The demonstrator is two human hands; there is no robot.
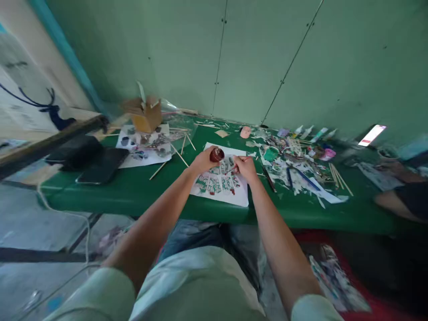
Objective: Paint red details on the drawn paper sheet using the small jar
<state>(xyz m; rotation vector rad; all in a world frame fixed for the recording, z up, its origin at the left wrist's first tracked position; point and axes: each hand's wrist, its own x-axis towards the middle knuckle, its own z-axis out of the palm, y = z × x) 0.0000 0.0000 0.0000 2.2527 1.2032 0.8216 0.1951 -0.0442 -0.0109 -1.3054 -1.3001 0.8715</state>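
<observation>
A white sheet (240, 197) with several small green, white and red painted pieces (214, 184) lies on the green table (160, 189). Above its upper left part, my left hand (202, 161) holds a small dark red jar (217, 154), its fingers closed around the side. My right hand (245, 166) is closed in a pinch just right of the jar, over the sheet. A thin stick seems to run from its fingertips toward the pieces; the tip is too small to make out.
Left are a cardboard box (147, 117), a stained sheet (147, 160), loose sticks and a black tablet-like object (103, 166). Right lie scraps, a green cup (270, 154), tubes, pens (306, 178) and a lit phone (372, 135). Another person's arm (389, 200) rests at far right.
</observation>
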